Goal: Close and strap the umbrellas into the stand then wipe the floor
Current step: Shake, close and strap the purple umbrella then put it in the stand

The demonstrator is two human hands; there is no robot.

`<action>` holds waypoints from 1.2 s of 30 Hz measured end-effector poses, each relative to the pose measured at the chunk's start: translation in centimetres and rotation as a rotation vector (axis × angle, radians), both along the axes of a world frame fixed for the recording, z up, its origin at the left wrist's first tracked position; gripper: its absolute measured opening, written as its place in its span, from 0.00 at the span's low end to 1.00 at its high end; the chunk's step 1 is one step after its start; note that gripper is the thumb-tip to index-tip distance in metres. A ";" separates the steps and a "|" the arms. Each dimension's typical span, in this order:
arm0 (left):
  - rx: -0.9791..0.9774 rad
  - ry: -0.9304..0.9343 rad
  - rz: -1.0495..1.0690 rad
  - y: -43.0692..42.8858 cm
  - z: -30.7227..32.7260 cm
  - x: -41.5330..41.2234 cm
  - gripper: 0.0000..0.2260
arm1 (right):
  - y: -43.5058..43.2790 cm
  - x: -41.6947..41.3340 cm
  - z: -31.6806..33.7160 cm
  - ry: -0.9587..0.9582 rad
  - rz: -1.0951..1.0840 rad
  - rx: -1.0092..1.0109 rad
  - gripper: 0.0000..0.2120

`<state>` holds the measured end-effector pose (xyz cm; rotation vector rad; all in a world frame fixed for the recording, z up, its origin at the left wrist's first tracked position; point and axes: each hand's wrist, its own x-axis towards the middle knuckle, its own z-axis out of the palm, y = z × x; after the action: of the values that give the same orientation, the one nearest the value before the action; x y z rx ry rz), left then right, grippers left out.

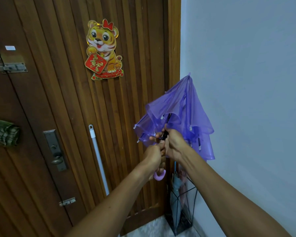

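A translucent purple umbrella (183,106) is half folded, its tip pointing up beside the white wall. My left hand (154,151) grips its shaft just above the curved lilac handle (159,176). Higher on the shaft, my right hand (173,144) is closed around the black runner under the canopy. Below my arms stands a black wire umbrella stand (193,202) in the corner, with a folded pale umbrella (176,190) inside it.
A ribbed wooden door (75,117) fills the left, with a lock plate and knob (56,159) and a tiger decoration (103,48). A white pole (97,156) leans against the door. Light floor (152,226) shows at the bottom.
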<state>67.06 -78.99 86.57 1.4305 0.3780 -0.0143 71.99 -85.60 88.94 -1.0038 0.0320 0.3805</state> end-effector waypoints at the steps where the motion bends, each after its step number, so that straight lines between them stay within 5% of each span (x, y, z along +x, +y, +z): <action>1: -0.012 -0.004 0.003 -0.1 0.1 0.0 0.24 | 0.0 -0.1 0.1 -0.004 0.012 -0.006 0.19; 6: -0.042 -0.016 -0.022 0.0 0.4 -0.1 0.21 | -0.2 -0.2 -0.3 -0.028 0.010 -0.028 0.20; 10: -0.034 -0.037 -0.044 0.2 0.5 -0.5 0.19 | -0.7 -0.6 -1.0 -0.059 0.059 -0.023 0.33; 15: 0.086 -0.097 -0.067 0.8 1.1 -0.8 0.17 | -0.2 -0.6 -0.7 -0.161 0.003 -0.010 0.15; 20: 0.068 -0.089 -0.056 3.1 1.5 -0.6 0.27 | -1.1 -1.9 -4.2 -0.249 0.137 -0.391 0.21; 24: 0.146 -0.077 0.081 5.9 0.5 -0.3 0.21 | -4.8 -3.2 -5.8 -0.297 0.288 -0.614 0.13; 28: 0.201 -0.100 0.148 6.1 -0.6 -0.8 0.16 | -5.8 -2.7 -3.6 -0.308 -0.205 -0.539 0.09; 31: 0.344 -0.116 0.179 5.1 -0.9 -1.4 0.14 | -5.0 0.0 -0.9 -0.328 -0.492 -0.459 0.20; 34: 0.451 -0.219 0.119 4.6 -1.7 -1.9 0.21 | -3.6 2.5 1.0 -0.231 -0.297 -0.239 0.45; 36: 0.572 -0.331 0.015 4.5 -2.1 -2.4 0.26 | -2.4 2.8 1.6 -0.212 -0.185 -0.112 0.50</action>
<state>64.63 -74.48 84.47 1.9546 0.1176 0.3650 74.75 -88.02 90.56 -1.1374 -0.0451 0.1025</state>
